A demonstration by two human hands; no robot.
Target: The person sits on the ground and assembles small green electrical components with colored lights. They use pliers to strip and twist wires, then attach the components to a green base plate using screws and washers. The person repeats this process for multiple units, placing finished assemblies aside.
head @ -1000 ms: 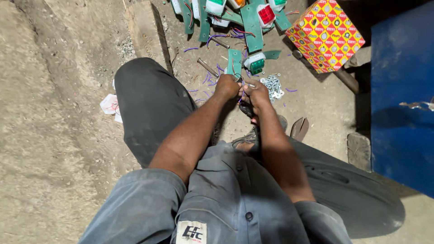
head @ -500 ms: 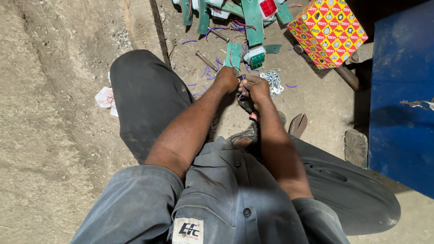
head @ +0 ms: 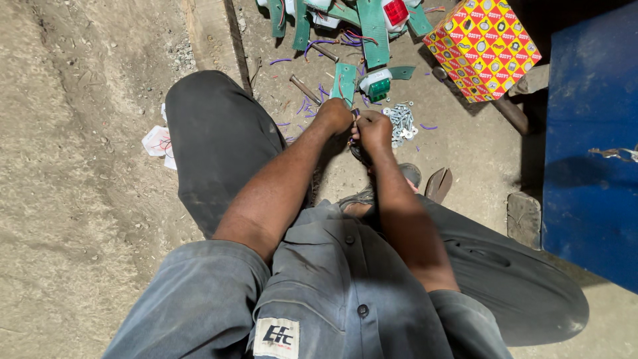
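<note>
I sit on the dusty concrete floor (head: 86, 199). My left hand (head: 334, 115) and right hand (head: 374, 127) are closed together, pinching a thin purple wire (head: 355, 113) between them; it stands almost upright, equally near both, above the small pile of silver screws (head: 401, 122).

Whatever the left hand (head: 334, 114) and right hand (head: 373, 127) pinch between them is too small to make out, fingertips hidden behind knuckles. The green brackets (head: 372, 23) run off the top edge, and the blue cabinet (head: 591, 146) off the right.
</note>
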